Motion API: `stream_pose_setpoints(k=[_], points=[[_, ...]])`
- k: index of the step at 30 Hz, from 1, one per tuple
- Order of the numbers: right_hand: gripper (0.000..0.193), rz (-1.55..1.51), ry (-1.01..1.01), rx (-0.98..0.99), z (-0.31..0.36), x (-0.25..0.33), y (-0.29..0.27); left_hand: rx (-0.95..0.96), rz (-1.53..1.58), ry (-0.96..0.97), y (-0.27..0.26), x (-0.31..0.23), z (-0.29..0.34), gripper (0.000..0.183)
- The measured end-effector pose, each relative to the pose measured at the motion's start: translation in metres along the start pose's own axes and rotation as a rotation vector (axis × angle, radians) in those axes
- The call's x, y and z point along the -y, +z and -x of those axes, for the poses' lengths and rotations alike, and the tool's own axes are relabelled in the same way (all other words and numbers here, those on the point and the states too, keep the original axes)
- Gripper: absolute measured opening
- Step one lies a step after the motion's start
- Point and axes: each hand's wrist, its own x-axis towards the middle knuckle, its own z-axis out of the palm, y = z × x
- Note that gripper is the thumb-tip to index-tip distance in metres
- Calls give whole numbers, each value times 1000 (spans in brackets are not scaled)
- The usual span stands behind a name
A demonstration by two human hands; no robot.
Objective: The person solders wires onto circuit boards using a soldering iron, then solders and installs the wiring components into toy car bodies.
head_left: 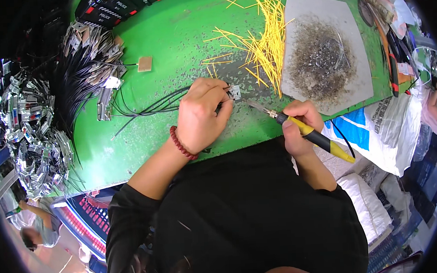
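My left hand (205, 110), with a red bead bracelet on its wrist, is closed at a small silvery metal part (234, 92) over the green table. Black wires (150, 109) run leftward from under the fingers, and the fingertips hide how they join the part. In my right hand (301, 123) is a soldering iron (320, 140) with a yellow and black handle. Its tip points left toward the metal part, a short distance away from it. Left of the hand, another metal piece (104, 104) lies by the wires.
Thin yellow sticks (268, 40) lie heaped beside a grey board (361, 74) covered with dark residue. At the left are piles of shiny metal parts (27, 122) and brown square pieces with black cables (88, 52). Pliers-like tools (391, 63) rest at the right edge. Another person (40, 230) is at lower left.
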Motion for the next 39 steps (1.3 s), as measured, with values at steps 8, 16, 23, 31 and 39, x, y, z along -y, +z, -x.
stream_pose_setpoints(k=[8,16,23,31,39], points=[[18,104,-106,44,0,-5,3,-18,-18,28,2,2,1,11],[19,134,-197,22,-5,-7,4,-11,-14,33,1,2,0,11],[19,163,-77,95,-2,-4,2,-13,-14,29,2,1,0,11],[20,-3,-160,-17,0,-12,1,-20,-31,57,1,1,0,10],[20,-27,-130,-4,-2,-6,1,16,-9,32,-6,-1,-3,10]])
